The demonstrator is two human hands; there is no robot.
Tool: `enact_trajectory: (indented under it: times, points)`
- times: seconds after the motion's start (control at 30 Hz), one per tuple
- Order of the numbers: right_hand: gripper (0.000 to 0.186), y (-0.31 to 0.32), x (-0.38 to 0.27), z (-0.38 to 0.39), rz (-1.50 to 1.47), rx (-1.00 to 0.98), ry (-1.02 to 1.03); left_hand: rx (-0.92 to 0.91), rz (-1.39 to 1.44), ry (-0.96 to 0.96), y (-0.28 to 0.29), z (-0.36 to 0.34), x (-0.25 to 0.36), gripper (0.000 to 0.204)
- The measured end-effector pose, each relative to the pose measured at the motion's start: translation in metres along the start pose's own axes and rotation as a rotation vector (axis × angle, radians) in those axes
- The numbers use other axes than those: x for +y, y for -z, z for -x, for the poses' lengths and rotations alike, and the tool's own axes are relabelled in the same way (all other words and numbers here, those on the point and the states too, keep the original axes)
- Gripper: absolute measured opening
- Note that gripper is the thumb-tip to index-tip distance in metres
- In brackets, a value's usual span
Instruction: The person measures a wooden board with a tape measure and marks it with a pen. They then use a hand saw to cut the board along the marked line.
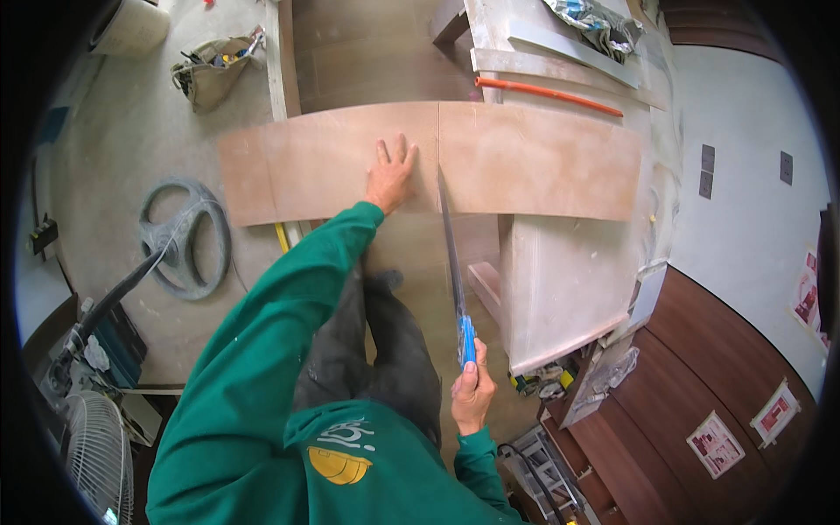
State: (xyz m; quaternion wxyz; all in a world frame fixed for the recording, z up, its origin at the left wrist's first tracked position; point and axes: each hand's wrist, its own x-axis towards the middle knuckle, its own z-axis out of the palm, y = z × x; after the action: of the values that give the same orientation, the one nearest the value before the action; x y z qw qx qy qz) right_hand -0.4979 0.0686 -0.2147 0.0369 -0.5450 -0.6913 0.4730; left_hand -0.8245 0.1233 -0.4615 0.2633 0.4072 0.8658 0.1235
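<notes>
A long, pale brown wooden board (315,162) lies crosswise in front of me, bridging two work surfaces. My left hand (391,179) presses flat on it with fingers spread, just left of a thin straight line running across the board. A handsaw (451,249) has its long narrow blade at that line, the far end reaching over the board's near part. Around its blue handle (467,339) my right hand (473,389) is closed, low and nearer to my body. Whether the blade sits inside a slit is hard to make out.
On the left surface are a fabric tool bag (214,77), a bucket (133,28) and a round grey stand base (184,238). A fan (98,451) is at lower left. The right bench (573,280) carries an orange tube (551,94), boards and a crumpled bag (595,24).
</notes>
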Motion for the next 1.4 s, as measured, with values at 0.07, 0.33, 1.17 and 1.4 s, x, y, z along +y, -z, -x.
enact_trajectory:
  times: [0.07,0.33,1.17,1.4]
  points:
    - [0.050,-0.033,0.009,-0.062,-0.049,-0.002,0.031,-0.008,0.020,-0.010,-0.007,0.001,0.006,0.104]
    - [0.050,-0.098,-0.019,-0.197,0.058,0.066,0.198,-0.052,-0.020,0.036,0.007,0.004,0.029,0.116]
    - [0.055,-0.010,0.038,-0.002,-0.043,0.005,0.107,0.007,-0.021,0.047,0.003,0.011,0.006,0.124]
    - [0.056,-0.085,0.030,-0.174,-0.126,-0.011,0.105,-0.010,0.041,-0.008,-0.007,0.001,0.029,0.121]
